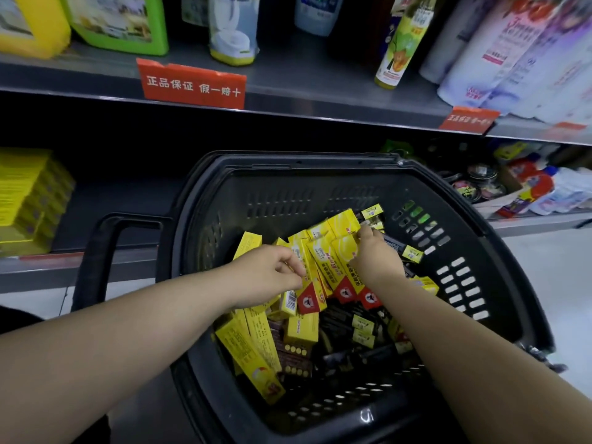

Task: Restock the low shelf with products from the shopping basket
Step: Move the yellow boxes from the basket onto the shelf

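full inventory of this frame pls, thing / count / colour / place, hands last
shopping basket: one, black, centre, on the floor in front of the shelves
yellow boxes: many, yellow with red ends, piled in the basket
dark boxes: several, black with yellow labels, in the basket's right half
stacked yellow boxes: one stack, yellow, low shelf, far left
low shelf: one, dark grey, mostly bare behind the basket
red shelf tags: two, red, upper shelf edge
bottles and jugs: several, mixed colours, upper shelf
left hand: one, pinching a yellow box
right hand: one, fingers on a yellow box
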